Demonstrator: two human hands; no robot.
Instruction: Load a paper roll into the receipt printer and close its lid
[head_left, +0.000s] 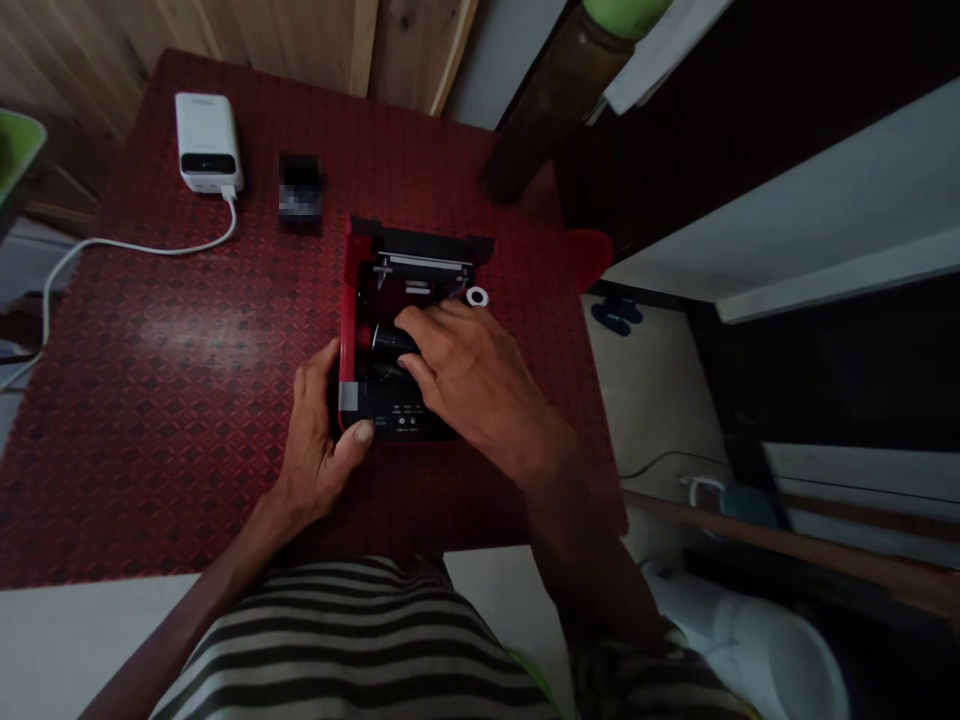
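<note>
A red and black machine that looks like a label printer sits on the table with its inside exposed. My right hand reaches into it from the right, fingers and thumb closed on a black roll lying crosswise in the cavity. Most of that roll is hidden under the hand. My left hand grips the printer's front left corner, thumb on the front panel and fingers along the left side. Just beyond my right hand, a white ring-shaped end shows at the printer's right side.
The table has a red patterned cover. At its back left lie a white power bank with a white cable and a blurred dark item. A dark post rises at the back right. Slippers lie on the floor.
</note>
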